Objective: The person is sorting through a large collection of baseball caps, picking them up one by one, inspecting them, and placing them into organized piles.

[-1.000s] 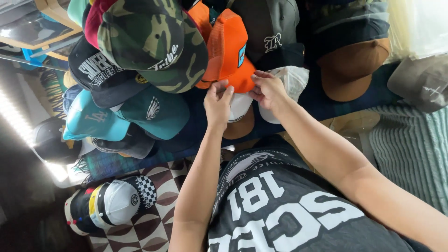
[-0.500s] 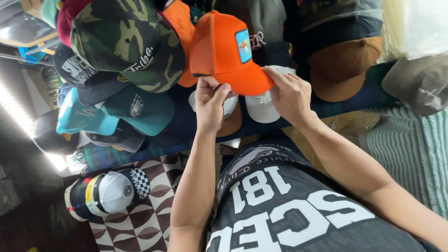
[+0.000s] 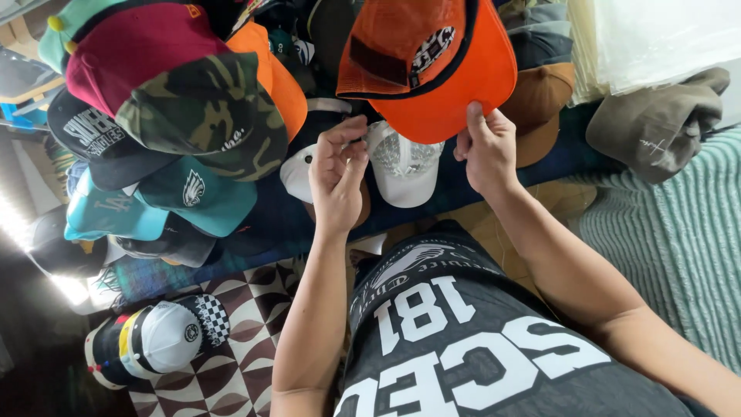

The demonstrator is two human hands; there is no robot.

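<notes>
My right hand (image 3: 486, 150) pinches the brim of an orange cap (image 3: 432, 66) and holds it up over the pile, so its mesh inside and black edging face me. My left hand (image 3: 338, 174) hangs just below and to the left of that cap with its fingers loosely curled and nothing in them. It hovers next to a white mesh-backed cap (image 3: 401, 166) that lies on the pile between my two hands.
Many caps are heaped at the back: a camouflage cap (image 3: 204, 116), a maroon cap (image 3: 127, 46), a teal cap (image 3: 197, 193), a black cap (image 3: 96, 139) and a brown cap (image 3: 544, 100). A black and white cap (image 3: 158, 340) lies on a checked cloth (image 3: 239, 371). A green ribbed blanket (image 3: 679, 239) is at the right.
The orange cap has come up off the pile and tipped back, showing its inside. My left hand has let go of its brim; my right hand still holds it.
</notes>
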